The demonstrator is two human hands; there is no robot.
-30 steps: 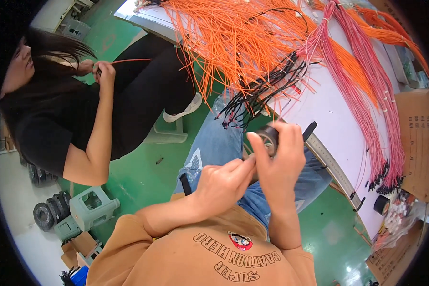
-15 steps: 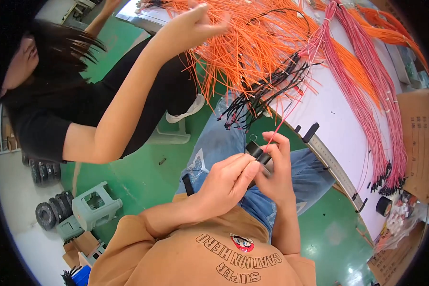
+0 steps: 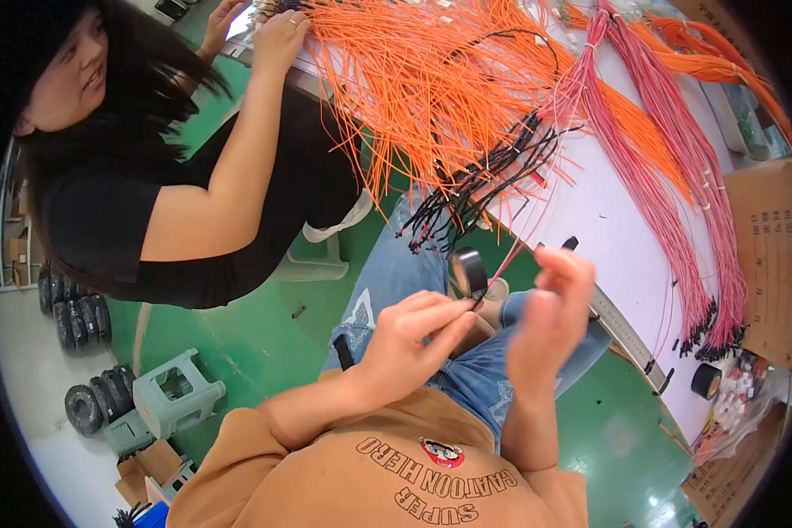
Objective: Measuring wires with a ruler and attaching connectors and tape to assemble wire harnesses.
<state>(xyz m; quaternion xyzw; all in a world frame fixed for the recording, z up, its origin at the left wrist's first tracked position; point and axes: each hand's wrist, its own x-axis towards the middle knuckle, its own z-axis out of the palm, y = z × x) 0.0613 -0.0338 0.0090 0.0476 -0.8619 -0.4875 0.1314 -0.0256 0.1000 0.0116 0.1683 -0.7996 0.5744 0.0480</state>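
Note:
My left hand (image 3: 414, 339) pinches the end of a thin pink wire (image 3: 507, 260) over my lap. A roll of black tape (image 3: 470, 271) hangs right at those fingertips, by the pinched end; how the tape meets the wire is hidden by the fingers. My right hand (image 3: 550, 321) is raised to the right of the roll, apart from it, its fingers partly curled and smeared by motion. From the left hand, the wire runs up toward the table edge, near a bunch of black-sleeved wire ends (image 3: 466, 198).
Orange wires (image 3: 414, 97) heap over the white table (image 3: 616, 229), beside tied pink wire bundles (image 3: 660, 132). A metal ruler (image 3: 620, 321) lines the table edge. Another tape roll (image 3: 707, 381) sits at right. A co-worker (image 3: 194, 202) sits at left, hands on the orange wires. Green stool (image 3: 180, 387) stands lower left.
My right hand has left the tape roll and moved right. The roll now hangs by my left fingertips. The co-worker's raised arm has come down to the orange wires.

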